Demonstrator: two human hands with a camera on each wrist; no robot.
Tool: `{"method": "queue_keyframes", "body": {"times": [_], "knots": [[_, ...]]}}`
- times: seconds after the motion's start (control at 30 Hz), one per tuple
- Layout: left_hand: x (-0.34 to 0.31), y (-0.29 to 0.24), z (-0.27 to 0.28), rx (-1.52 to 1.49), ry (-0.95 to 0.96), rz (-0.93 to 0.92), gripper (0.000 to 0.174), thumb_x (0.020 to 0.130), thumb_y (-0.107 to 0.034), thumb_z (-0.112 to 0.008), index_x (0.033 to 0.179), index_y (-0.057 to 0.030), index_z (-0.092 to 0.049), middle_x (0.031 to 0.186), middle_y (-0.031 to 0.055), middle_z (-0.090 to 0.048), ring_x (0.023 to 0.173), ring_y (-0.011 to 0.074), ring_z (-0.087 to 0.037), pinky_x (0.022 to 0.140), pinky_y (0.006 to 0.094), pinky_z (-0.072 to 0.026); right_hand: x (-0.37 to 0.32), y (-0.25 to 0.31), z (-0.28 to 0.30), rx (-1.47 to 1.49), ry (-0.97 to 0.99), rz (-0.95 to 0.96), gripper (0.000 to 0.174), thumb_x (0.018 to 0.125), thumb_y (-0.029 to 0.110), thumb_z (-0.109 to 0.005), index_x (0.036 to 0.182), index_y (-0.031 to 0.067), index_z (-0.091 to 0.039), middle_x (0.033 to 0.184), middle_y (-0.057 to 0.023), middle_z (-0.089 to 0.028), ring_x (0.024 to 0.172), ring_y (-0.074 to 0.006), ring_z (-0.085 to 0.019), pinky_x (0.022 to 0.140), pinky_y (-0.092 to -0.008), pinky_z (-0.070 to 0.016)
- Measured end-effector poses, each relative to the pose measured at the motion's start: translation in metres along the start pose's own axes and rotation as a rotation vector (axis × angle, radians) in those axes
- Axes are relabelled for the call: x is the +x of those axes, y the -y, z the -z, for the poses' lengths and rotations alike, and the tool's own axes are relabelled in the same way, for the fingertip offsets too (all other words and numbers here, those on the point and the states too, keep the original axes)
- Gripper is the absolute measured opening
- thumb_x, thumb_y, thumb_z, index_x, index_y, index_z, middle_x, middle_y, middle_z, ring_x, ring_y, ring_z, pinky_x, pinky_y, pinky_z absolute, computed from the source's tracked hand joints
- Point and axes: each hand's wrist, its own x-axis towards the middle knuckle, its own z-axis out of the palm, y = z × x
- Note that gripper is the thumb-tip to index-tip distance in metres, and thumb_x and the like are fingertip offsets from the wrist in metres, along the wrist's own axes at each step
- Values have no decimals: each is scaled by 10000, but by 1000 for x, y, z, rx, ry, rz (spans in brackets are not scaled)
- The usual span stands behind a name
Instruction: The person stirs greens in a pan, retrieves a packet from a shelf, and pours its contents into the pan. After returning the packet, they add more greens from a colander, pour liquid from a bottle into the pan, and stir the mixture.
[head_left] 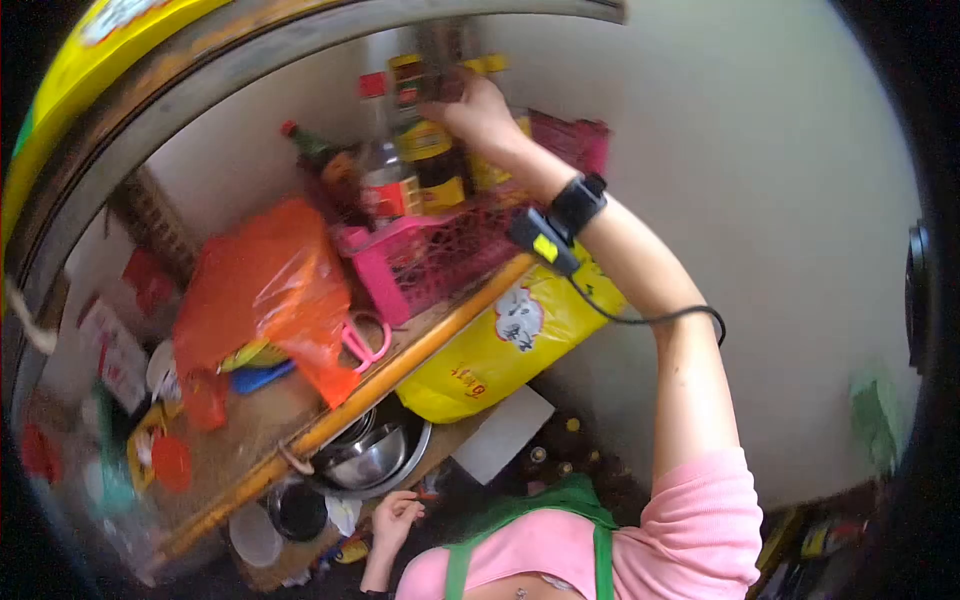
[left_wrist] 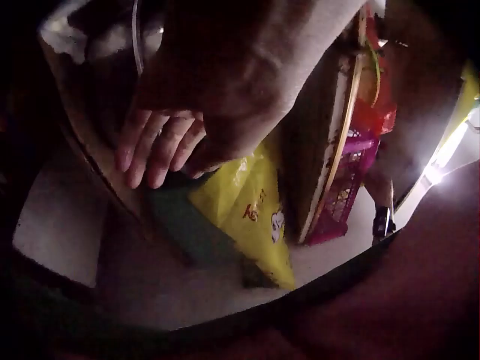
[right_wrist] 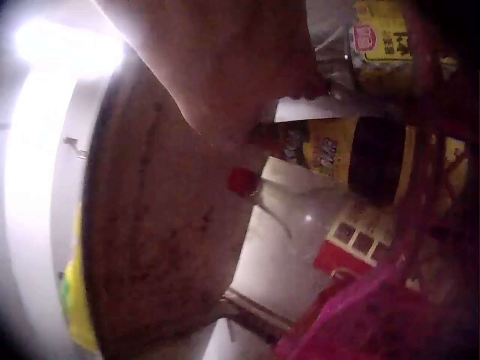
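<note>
At the pink basket (head_left: 440, 262), my right hand (head_left: 482, 118) reaches over the bottles, thumb and fingers curled round a blurred, brownish bottle (head_left: 448, 55). Beside it stand a dark bottle with a yellow label (head_left: 428, 145) and a clear one with a red cap (head_left: 382, 165). The right wrist view has the hand (right_wrist: 232, 82) over the dark bottle's neck; the red-capped bottle (right_wrist: 300, 217) is below, a yellow-labelled one (right_wrist: 382, 45) above. My left hand (head_left: 398, 515) hangs low, holding nothing, its fingers (left_wrist: 161, 146) loosely extended in the left wrist view.
An orange-red plastic bag (head_left: 265, 290) and pink-handled scissors (head_left: 367, 342) lie on the wooden shelf left of the basket. Its front edge (head_left: 350, 405) runs diagonally. Underneath are a yellow bag (head_left: 480, 365) and metal bowls (head_left: 370, 458). A curved frame (head_left: 290, 50) arches overhead.
</note>
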Motion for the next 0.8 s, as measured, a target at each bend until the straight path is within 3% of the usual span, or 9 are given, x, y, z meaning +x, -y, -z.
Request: {"method": "queue_keyframes", "body": {"times": [0.1,0.17,0.3,0.33,0.43,0.5,0.53,0.7,0.8], "knots": [[36,5,-21,27,168,-10,174,913,-105,-509,991,41,-561,783,142,-660,705,181,-647,648,262,-520,-75,29,51,-11,-201,372,307,789,120,-621,1058,-17,-566,939,-137,-622,870,-233,-611,745,-312,-495],[64,0,-48,115,412,-33,257,951,-197,-453,924,28,-574,753,146,-661,660,172,-641,602,251,-506,-157,44,92,-116,-115,472,102,832,50,-550,912,8,-597,848,-152,-598,789,-263,-617,688,-347,-502],[75,-34,-136,196,731,135,333,972,-223,-405,689,-59,-467,518,10,-462,387,73,-394,356,225,-300,-347,68,156,-512,10,-174,157,844,164,-594,738,66,-532,639,-115,-544,541,-292,-549,492,-413,-413],[92,-9,-154,290,810,-55,334,971,-216,-405,668,-79,-428,494,-33,-345,364,53,-293,332,228,-211,-392,77,166,-587,-60,-339,115,853,148,-576,780,71,-534,632,-125,-553,546,-309,-560,494,-418,-421],[82,-4,-212,301,1134,-64,311,966,-196,-415,678,-79,-441,499,-32,-367,371,48,-309,339,221,-210,-501,132,211,-866,-393,-694,44,860,121,-547,876,82,-533,644,-139,-578,583,-339,-587,516,-427,-445],[75,5,-252,298,1360,-123,278,952,-189,-451,698,-78,-450,499,-31,-376,376,48,-315,341,217,-212,-543,198,233,-1007,-563,-1124,199,843,112,-537,1039,84,-515,785,-155,-626,712,-355,-622,615,-435,-490],[61,1,-269,390,1466,-158,250,938,-179,-486,711,-79,-453,507,-26,-396,379,49,-327,341,216,-218,-579,221,244,-1175,-659,-1036,302,811,105,-537,1107,50,-515,931,-198,-614,869,-364,-603,721,-466,-482],[-1,37,-354,722,1844,-319,91,864,-126,-608,882,-69,-539,611,12,-517,440,89,-447,386,219,-340,-690,418,278,-1801,-1284,-1223,221,768,74,-558,981,21,-589,970,-179,-587,896,-354,-572,770,-444,-476],[-87,24,-396,921,2043,-166,140,867,-152,-611,942,-52,-546,647,27,-548,509,102,-507,437,235,-405,-767,520,296,-2101,-1290,-1453,338,793,125,-598,1105,25,-520,1032,-188,-549,958,-362,-553,817,-448,-462]]}}
